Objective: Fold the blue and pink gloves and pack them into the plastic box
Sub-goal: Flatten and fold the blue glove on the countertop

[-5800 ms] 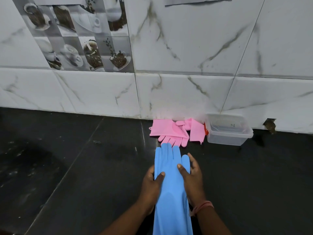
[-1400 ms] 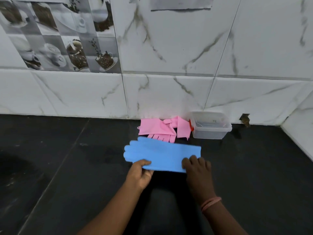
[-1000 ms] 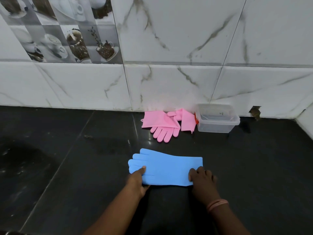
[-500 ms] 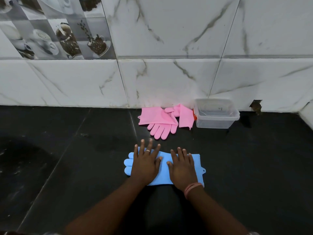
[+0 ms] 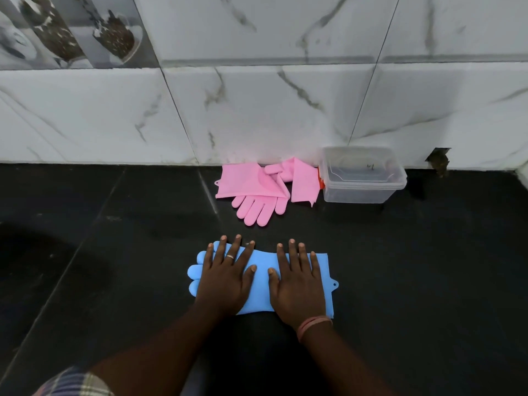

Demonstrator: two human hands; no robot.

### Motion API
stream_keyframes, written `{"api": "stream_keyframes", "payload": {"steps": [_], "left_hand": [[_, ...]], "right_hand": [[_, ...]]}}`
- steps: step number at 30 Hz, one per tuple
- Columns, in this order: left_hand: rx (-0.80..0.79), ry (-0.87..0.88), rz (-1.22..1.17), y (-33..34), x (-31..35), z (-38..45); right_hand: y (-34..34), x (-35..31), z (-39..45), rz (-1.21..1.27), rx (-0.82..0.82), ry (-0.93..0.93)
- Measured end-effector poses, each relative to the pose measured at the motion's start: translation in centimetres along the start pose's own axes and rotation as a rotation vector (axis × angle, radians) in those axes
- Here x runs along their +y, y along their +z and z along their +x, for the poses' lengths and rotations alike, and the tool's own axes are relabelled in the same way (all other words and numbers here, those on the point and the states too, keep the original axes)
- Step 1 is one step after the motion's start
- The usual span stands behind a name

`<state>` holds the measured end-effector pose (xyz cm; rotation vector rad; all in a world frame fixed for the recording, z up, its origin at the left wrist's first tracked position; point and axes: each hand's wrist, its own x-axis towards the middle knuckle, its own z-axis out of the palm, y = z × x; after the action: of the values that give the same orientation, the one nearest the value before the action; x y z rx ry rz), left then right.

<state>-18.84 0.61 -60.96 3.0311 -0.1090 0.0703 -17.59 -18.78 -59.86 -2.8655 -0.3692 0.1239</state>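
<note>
A blue glove (image 5: 261,281) lies flat and sideways on the black counter, fingers pointing left, cuff to the right. My left hand (image 5: 225,277) presses flat on its finger end, fingers spread. Beside it, my right hand (image 5: 297,281) presses flat on the cuff half. Pink gloves (image 5: 258,190) lie crumpled against the wall behind, fingers toward me. The clear plastic box (image 5: 361,178) stands open just right of the pink gloves, with nothing visible inside.
The black counter (image 5: 114,281) runs left and right of the gloves. A white marble-tiled wall (image 5: 285,110) bounds the back. A small dark hole (image 5: 438,162) sits in the wall's base right of the box.
The blue glove was turned from lengthwise to sideways and laid down. Both hands went from pinching its near edge to pressing flat on top of it.
</note>
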Motion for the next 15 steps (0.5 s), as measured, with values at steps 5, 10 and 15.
{"api": "stream_keyframes", "payload": {"steps": [5, 10, 15], "left_hand": [[0.011, -0.005, -0.021, -0.1, 0.0, 0.0], [0.07, 0.003, -0.062, -0.1, 0.1, -0.1], [0.098, -0.018, -0.087, -0.1, 0.3, 0.0]], "right_hand": [[-0.2, 0.0, 0.0, 0.016, 0.007, 0.002], [-0.9, -0.1, 0.3, 0.137, 0.014, 0.013], [-2.6, 0.3, -0.5, 0.134, 0.169, 0.353]]}}
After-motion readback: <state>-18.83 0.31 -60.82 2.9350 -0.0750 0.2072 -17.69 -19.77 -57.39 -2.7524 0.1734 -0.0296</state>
